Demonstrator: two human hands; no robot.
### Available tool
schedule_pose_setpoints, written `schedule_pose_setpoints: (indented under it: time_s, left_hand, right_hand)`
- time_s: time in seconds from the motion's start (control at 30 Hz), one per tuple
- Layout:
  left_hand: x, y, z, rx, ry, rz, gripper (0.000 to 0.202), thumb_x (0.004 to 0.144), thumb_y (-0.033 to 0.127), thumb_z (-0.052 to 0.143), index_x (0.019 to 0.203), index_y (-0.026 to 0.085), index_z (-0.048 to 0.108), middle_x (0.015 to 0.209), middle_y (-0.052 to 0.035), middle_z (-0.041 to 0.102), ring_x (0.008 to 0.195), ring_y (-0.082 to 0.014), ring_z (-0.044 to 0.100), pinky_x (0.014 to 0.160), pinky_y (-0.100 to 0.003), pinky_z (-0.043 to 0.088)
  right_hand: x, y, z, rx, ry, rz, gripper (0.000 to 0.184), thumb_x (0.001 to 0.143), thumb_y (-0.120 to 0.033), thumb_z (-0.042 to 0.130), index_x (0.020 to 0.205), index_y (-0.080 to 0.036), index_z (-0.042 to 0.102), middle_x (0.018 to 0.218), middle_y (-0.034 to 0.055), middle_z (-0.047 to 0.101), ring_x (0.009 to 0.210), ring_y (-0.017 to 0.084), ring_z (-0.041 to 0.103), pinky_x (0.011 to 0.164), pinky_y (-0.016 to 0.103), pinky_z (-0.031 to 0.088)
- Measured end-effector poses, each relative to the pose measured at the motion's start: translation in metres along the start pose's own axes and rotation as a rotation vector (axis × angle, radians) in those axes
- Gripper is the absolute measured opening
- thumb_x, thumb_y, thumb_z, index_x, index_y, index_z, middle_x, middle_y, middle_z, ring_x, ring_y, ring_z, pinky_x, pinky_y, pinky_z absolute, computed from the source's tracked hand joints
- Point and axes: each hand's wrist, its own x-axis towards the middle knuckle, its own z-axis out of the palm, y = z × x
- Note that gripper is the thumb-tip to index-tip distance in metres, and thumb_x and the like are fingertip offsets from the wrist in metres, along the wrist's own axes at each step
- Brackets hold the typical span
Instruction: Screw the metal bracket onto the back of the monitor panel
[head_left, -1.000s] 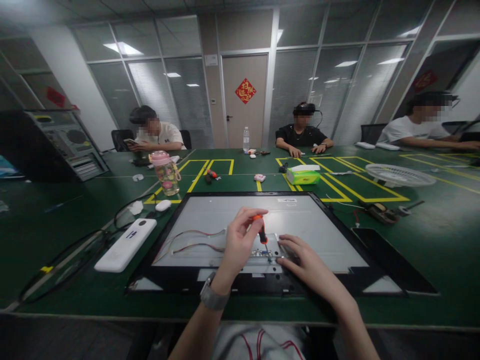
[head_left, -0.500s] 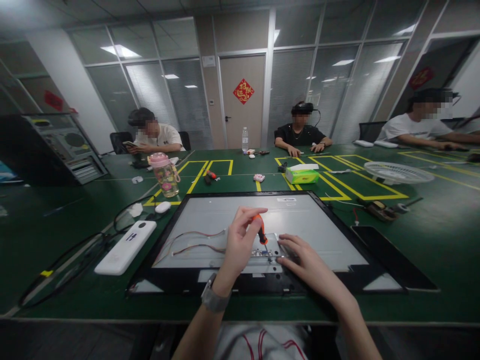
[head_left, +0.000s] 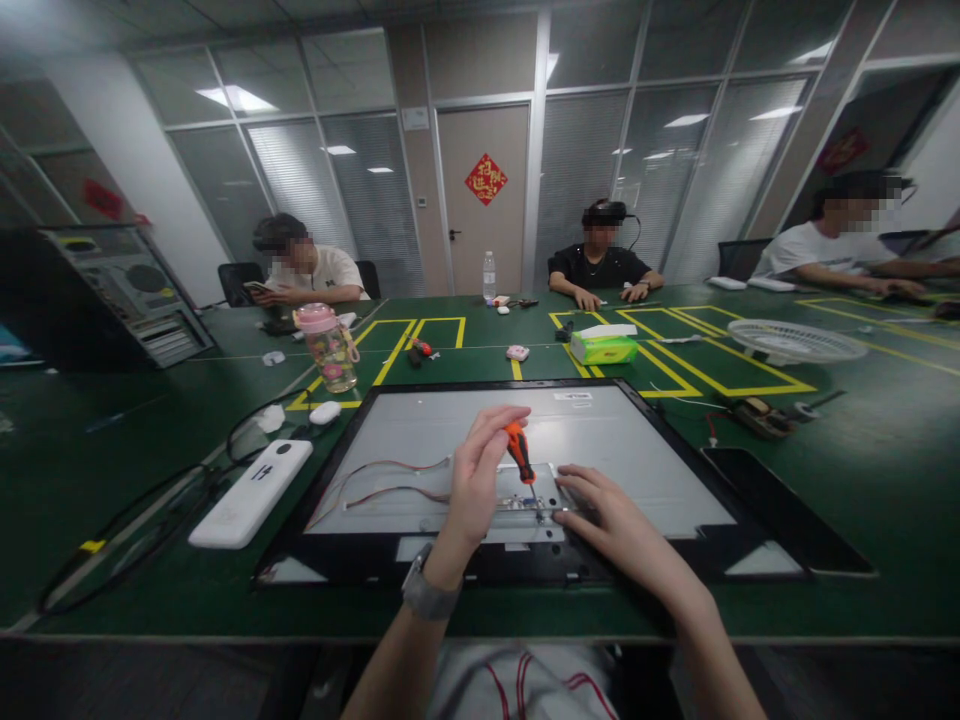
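A black-framed monitor panel lies face down on the green table right before me, its grey metal back up. My left hand is closed round a small orange-handled screwdriver, whose tip points down at a small circuit board near the panel's front edge. My right hand rests beside the board, fingers stretched out and pressing on the panel. Thin red and white wires run left from the board across the metal back.
A white flat device and black cables lie at left, a pink-lidded bottle behind them. A green tissue pack, a white fan grille and a dark slab sit at right. Three people sit at the table's far side.
My left hand has shifted slightly, so the screwdriver's orange handle shows more and leans a little differently. My right hand stays where it was.
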Motion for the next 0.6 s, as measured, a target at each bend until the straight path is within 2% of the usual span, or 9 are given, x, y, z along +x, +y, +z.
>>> schedule_pose_setpoints:
  time_s: [0.1, 0.23, 0.33, 0.43, 0.53, 0.6]
  left_hand:
    - [-0.0002, -0.0001, 0.0015, 0.006, -0.012, -0.011, 0.025, 0.096, 0.034, 0.057, 0.109, 0.021, 0.074, 0.102, -0.0067, 0.066, 0.092, -0.0190, 0.065, 0.082, -0.029, 0.051]
    - [0.0015, -0.0006, 0.0018, 0.157, 0.094, 0.094, 0.006, 0.085, 0.027, 0.072, 0.086, 0.022, 0.075, 0.085, -0.0017, 0.059, 0.077, -0.0144, 0.058, 0.073, -0.025, 0.049]
    - [0.0019, -0.0021, 0.0009, 0.192, 0.146, 0.117, 0.005, 0.083, 0.027, 0.075, 0.081, 0.022, 0.075, 0.082, -0.0008, 0.055, 0.077, -0.0147, 0.056, 0.073, -0.026, 0.048]
    - [0.0004, -0.0019, 0.0012, 0.143, 0.122, 0.074, 0.014, 0.087, 0.033, 0.071, 0.093, 0.021, 0.075, 0.088, -0.0023, 0.058, 0.078, -0.0149, 0.058, 0.073, -0.026, 0.049]
    - [-0.0009, -0.0002, 0.0027, 0.023, 0.066, -0.025, 0.027, 0.094, 0.040, 0.062, 0.110, 0.020, 0.070, 0.095, -0.0057, 0.065, 0.084, -0.0172, 0.063, 0.080, -0.029, 0.051]
    - [-0.0009, 0.0009, 0.0036, 0.011, 0.058, -0.032, 0.029, 0.095, 0.042, 0.061, 0.108, 0.019, 0.070, 0.097, -0.0070, 0.066, 0.089, -0.0188, 0.065, 0.083, -0.030, 0.052]
  right_hand:
    - [-0.0001, 0.0010, 0.0009, 0.000, 0.000, -0.001, 0.038, 0.089, -0.035, 0.064, 0.123, -0.017, 0.067, 0.140, 0.0154, 0.060, 0.131, 0.031, 0.055, 0.115, 0.048, 0.040]
    - [-0.0004, 0.0026, 0.0022, 0.007, 0.016, -0.010, 0.037, 0.089, -0.035, 0.064, 0.123, -0.019, 0.067, 0.139, 0.0138, 0.061, 0.130, 0.030, 0.056, 0.113, 0.047, 0.041]
    - [-0.0004, 0.0026, 0.0020, 0.004, 0.009, -0.009, 0.037, 0.089, -0.035, 0.063, 0.123, -0.019, 0.068, 0.139, 0.0142, 0.061, 0.129, 0.030, 0.056, 0.114, 0.047, 0.041]
    - [-0.0006, 0.0016, 0.0012, 0.010, 0.013, -0.006, 0.037, 0.090, -0.036, 0.063, 0.122, -0.019, 0.068, 0.139, 0.0140, 0.061, 0.129, 0.030, 0.056, 0.114, 0.046, 0.041]
    - [-0.0008, 0.0010, 0.0006, 0.012, 0.008, -0.002, 0.038, 0.090, -0.036, 0.064, 0.123, -0.018, 0.068, 0.140, 0.0142, 0.060, 0.130, 0.029, 0.056, 0.114, 0.045, 0.040]
    - [-0.0007, 0.0012, 0.0006, 0.006, 0.002, 0.001, 0.038, 0.090, -0.036, 0.063, 0.123, -0.018, 0.067, 0.140, 0.0144, 0.060, 0.131, 0.030, 0.055, 0.115, 0.045, 0.040]
